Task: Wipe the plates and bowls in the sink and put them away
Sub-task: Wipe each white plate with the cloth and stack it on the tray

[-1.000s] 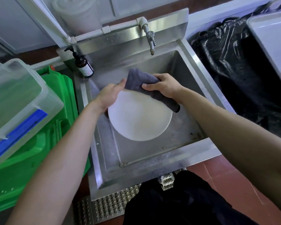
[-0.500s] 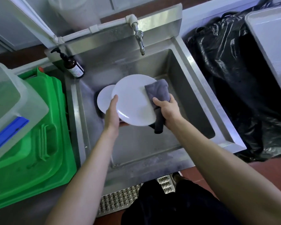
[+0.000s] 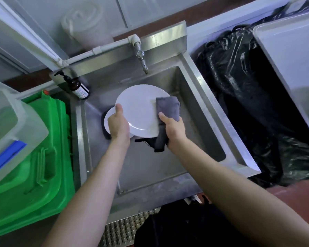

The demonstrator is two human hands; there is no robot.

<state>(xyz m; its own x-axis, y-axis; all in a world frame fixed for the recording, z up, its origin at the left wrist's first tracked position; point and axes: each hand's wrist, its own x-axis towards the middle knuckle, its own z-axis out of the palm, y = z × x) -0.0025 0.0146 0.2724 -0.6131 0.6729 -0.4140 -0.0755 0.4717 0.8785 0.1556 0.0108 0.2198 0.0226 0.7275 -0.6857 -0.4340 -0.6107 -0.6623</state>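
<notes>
You are holding a white plate (image 3: 139, 111) above the steel sink (image 3: 210, 111), roughly over the middle of the basin and nearer its back wall than its front rim. Your left hand (image 3: 118, 125) grips the plate at its left edge, thumb laid on the upper face and the fingers hidden beneath. Your right hand (image 3: 173, 129) clutches a grey cloth (image 3: 168, 108) against the plate's right edge; the thumb presses the cloth onto the plate's top face, and the rest of the cloth hangs down below the hand, over the basin. The plate is tilted slightly, its face towards you, and lies between your two hands.

Under the left hand, a second white plate (image 3: 107, 122) lies in the basin near its left wall, partly covered by the held plate and your hand. The tap (image 3: 142, 59) stands at the sink's back edge, above the held plate. A brown pump bottle (image 3: 78, 87) sits at the sink's back left corner. A green bin (image 3: 43, 157) stands beside the sink's left edge, and black bags (image 3: 248, 104) lie beside its right edge.
</notes>
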